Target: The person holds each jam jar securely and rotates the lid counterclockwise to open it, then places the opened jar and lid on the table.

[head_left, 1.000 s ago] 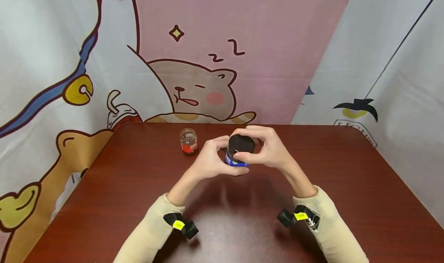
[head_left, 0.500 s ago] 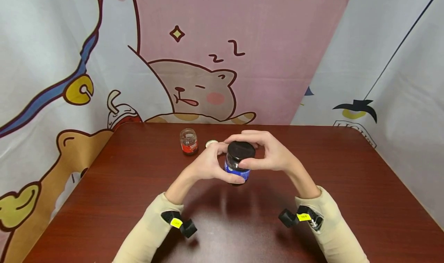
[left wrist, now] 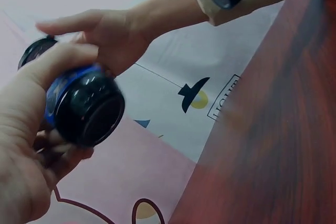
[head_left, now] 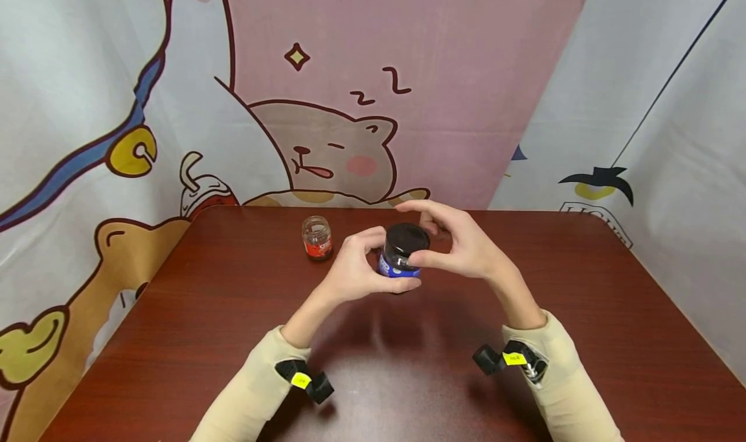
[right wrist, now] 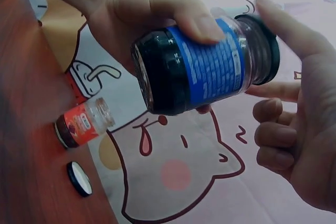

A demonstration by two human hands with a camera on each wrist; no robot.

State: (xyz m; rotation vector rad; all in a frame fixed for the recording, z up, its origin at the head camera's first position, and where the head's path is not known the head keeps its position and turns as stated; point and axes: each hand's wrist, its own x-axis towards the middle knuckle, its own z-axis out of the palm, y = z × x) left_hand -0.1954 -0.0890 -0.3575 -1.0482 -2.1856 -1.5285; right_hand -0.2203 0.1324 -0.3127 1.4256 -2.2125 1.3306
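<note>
My left hand point(head_left: 353, 270) grips a glass jar point(head_left: 399, 271) with a blue label and dark contents, held up above the table. A black lid point(head_left: 408, 237) sits on the jar's mouth. Beside that lid is my right hand point(head_left: 469, 246), its thumb close to or touching the rim and its index finger stretched out apart from it. The other right fingers point(right wrist: 275, 135) are curled in around nothing. In the left wrist view the jar's dark base point(left wrist: 89, 111) faces the camera.
A small lidless jar point(head_left: 317, 241) with a red label stands at the back of the brown table point(head_left: 233, 325). Near it a loose lid point(right wrist: 80, 178) lies on the table, hidden in the head view. A cartoon curtain point(head_left: 454, 92) hangs behind the table.
The jar dipped half a second ago, then rose again with my left hand. My right fingers, earlier around the lid, have spread away from it. The loose lid showed briefly behind my left hand.
</note>
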